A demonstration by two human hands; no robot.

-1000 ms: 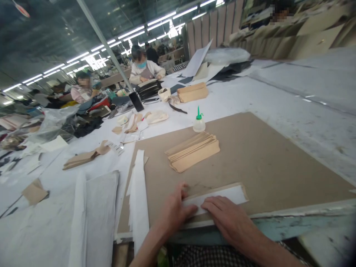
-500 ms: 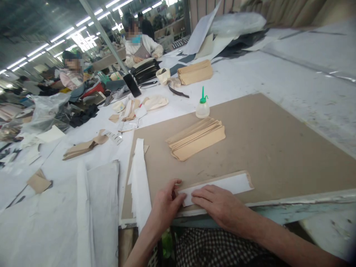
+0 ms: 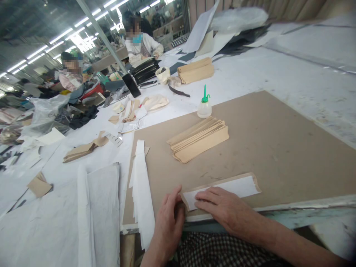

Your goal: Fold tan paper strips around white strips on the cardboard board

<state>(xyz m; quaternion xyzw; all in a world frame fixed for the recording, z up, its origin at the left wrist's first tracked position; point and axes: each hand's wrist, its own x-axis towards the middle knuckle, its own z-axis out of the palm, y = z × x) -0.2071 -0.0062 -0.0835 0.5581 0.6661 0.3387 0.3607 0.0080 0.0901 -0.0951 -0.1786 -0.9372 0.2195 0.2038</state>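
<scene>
A tan strip (image 3: 258, 182) with a narrower white strip (image 3: 241, 186) on top lies near the front edge of the brown board (image 3: 292, 148). My right hand (image 3: 222, 205) rests on the white strip, its fingers laid flat and pressing on it. At the left end of the tan strip, my left hand (image 3: 172, 217) has its fingertips against the edge, with thumb and index finger apart. A fanned stack of tan strips (image 3: 200, 142) lies beyond my hands. White strips (image 3: 143, 193) lie in a pile left of my left hand.
A clear bottle with a green nozzle (image 3: 204, 105) stands at the board's far edge. Left are folded grey-white sheets (image 3: 102, 207) and tan pieces (image 3: 80, 151). Farther back are another tan stack (image 3: 196, 70), a phone (image 3: 131, 85) and two people at work.
My left hand has drawn back slightly from the strip's end, its thumb now off the white strip. My right hand still rests on the strip. The view has shifted a little.
</scene>
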